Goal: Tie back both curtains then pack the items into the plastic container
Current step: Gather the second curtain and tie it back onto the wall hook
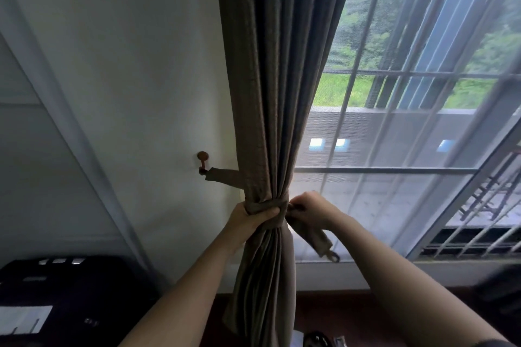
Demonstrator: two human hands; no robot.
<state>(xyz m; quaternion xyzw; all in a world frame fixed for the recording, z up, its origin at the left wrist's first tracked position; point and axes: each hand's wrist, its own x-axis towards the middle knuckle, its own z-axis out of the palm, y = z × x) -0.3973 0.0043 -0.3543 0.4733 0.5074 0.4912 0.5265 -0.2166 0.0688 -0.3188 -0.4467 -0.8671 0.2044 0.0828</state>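
Brown curtain (270, 93) hangs gathered beside the window (423, 79), its fabric tieback (265, 207) clutched round the bunch by the left hand (248, 218) while the right hand (310, 207) pinches the loose end; slack there could spill the folds before the end ring (332, 256) reaches the wall hook (202, 162).

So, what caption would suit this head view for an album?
Left hand grips the gathered curtain; right hand holds the tieback wrapped round it.
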